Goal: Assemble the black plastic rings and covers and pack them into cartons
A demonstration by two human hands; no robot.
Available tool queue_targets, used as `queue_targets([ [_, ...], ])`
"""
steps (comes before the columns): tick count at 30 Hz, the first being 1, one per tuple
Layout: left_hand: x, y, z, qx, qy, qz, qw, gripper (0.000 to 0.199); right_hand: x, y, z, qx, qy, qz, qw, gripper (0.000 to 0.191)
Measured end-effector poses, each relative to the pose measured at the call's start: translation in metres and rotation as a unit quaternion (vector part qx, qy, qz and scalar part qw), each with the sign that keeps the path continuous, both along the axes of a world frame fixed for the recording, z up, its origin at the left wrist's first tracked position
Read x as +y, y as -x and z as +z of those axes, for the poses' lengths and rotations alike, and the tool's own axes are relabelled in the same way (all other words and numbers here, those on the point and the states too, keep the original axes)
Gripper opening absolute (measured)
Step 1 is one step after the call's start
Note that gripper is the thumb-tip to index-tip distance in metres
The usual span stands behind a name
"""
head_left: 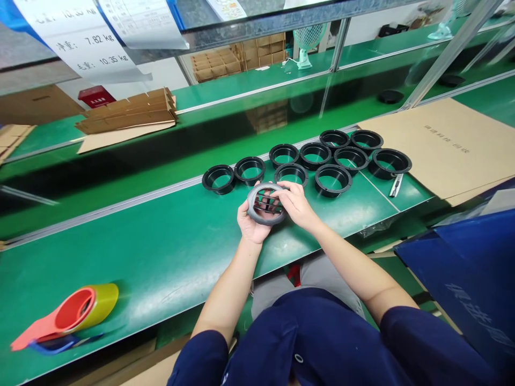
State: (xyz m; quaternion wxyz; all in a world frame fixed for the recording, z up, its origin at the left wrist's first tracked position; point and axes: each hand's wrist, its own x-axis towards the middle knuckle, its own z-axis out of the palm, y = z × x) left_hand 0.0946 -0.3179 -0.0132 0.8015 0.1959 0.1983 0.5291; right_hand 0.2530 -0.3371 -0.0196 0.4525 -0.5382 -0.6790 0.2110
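Observation:
A round air vent [253,207] with a dark grey ring and black slats across its opening is held above the green table. My left hand [254,228] cups it from the left and below, and its fingers show behind the slats. From the right, my right hand [296,203] grips the ring, its fingertips reaching over the edge onto the slats. Just beyond my hands stand several black flanged rings; the nearest black ring [333,181] is to the right of my right hand, and another black ring [218,180] lies at the left end of the group.
A cardboard sheet [450,145] covers the table's right end, with a small white-handled tool [396,185] near it. A red tape dispenser [52,324] with yellow tape and blue-handled scissors [56,346] lie front left. Cardboard dividers [129,112] stand beyond the conveyor [140,171].

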Motion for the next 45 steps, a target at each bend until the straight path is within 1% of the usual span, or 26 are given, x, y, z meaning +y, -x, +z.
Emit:
queue_targets([
  [3, 0.0, 0.0, 0.002, -0.002, 0.0, -0.012, 1.0, 0.051, -0.002, -0.002, 0.002, 0.06, 0.03, 0.016, 0.998, 0.059],
  [6, 0.001, 0.001, 0.0, -0.015, 0.003, -0.021, 1.0, 0.052, -0.004, -0.002, 0.002, 0.103, 0.05, 0.015, 0.993, 0.06],
  [12, 0.004, 0.003, -0.007, -0.019, 0.02, -0.029, 0.999, 0.055, -0.005, -0.002, -0.001, 0.12, 0.067, 0.002, 0.99, 0.068],
  [14, 0.005, 0.003, -0.006, -0.019, 0.027, -0.029, 0.999, 0.054, -0.007, 0.0, -0.002, 0.085, 0.048, -0.001, 0.995, 0.069],
  [16, 0.006, 0.003, -0.003, -0.019, 0.047, -0.016, 0.999, 0.051, -0.011, 0.001, -0.002, -0.006, 0.011, 0.021, 1.0, 0.064],
  [18, 0.006, 0.002, -0.001, -0.012, 0.07, 0.002, 0.997, 0.048, -0.014, 0.002, -0.001, -0.115, -0.015, 0.053, 0.992, 0.061],
  [20, 0.006, -0.001, -0.001, 0.002, 0.076, 0.004, 0.997, 0.047, -0.016, 0.001, 0.0, -0.178, -0.008, 0.065, 0.982, 0.068],
  [23, 0.001, -0.008, -0.005, 0.025, 0.057, -0.034, 0.997, 0.049, -0.02, -0.003, 0.001, -0.189, 0.038, 0.049, 0.98, 0.09],
  [25, -0.005, -0.012, -0.009, 0.036, 0.046, -0.061, 0.996, 0.052, -0.026, -0.004, 0.002, -0.188, 0.063, 0.058, 0.978, 0.103],
  [27, -0.012, -0.015, -0.01, 0.044, 0.038, -0.083, 0.995, 0.054, -0.033, -0.006, 0.003, -0.19, 0.067, 0.068, 0.977, 0.11],
  [29, -0.018, -0.017, -0.01, 0.044, 0.026, -0.106, 0.993, 0.054, -0.038, -0.014, 0.007, -0.192, 0.049, 0.065, 0.978, 0.113],
  [30, -0.02, -0.018, -0.01, 0.042, 0.02, -0.121, 0.992, 0.055, -0.038, -0.022, 0.009, -0.194, 0.036, 0.05, 0.979, 0.112],
  [31, -0.021, -0.018, -0.009, 0.039, 0.014, -0.139, 0.989, 0.056, -0.035, -0.032, 0.012, -0.198, 0.025, 0.018, 0.98, 0.11],
  [32, -0.021, -0.019, -0.008, 0.037, 0.007, -0.157, 0.987, 0.058, -0.03, -0.046, 0.014, -0.204, 0.02, -0.033, 0.978, 0.108],
  [33, -0.021, -0.019, -0.007, 0.035, 0.001, -0.173, 0.984, 0.061, -0.024, -0.062, 0.017, -0.211, 0.023, -0.1, 0.972, 0.107],
  [35, -0.017, -0.018, -0.005, 0.033, -0.006, -0.186, 0.982, 0.064, -0.008, -0.096, 0.021, -0.229, 0.052, -0.234, 0.943, 0.104],
  [36, -0.015, -0.018, -0.005, 0.031, -0.006, -0.183, 0.983, 0.065, -0.001, -0.111, 0.022, -0.239, 0.074, -0.277, 0.928, 0.102],
  [37, -0.013, -0.017, -0.005, 0.028, -0.003, -0.179, 0.984, 0.065, 0.004, -0.123, 0.021, -0.25, 0.097, -0.296, 0.917, 0.1],
  [38, -0.011, -0.016, -0.005, 0.025, 0.0, -0.174, 0.984, 0.065, 0.007, -0.131, 0.019, -0.262, 0.114, -0.296, 0.911, 0.099],
  [40, -0.008, -0.015, -0.007, 0.019, 0.007, -0.171, 0.985, 0.065, 0.004, -0.134, 0.011, -0.287, 0.132, -0.267, 0.91, 0.096],
  [43, -0.005, -0.015, -0.008, 0.015, 0.017, -0.168, 0.985, 0.066, -0.015, -0.12, -0.001, -0.323, 0.137, -0.22, 0.91, 0.095],
  [45, -0.004, -0.015, -0.009, 0.016, 0.028, -0.162, 0.986, 0.066, -0.028, -0.11, 0.001, -0.341, 0.149, -0.194, 0.908, 0.096],
])
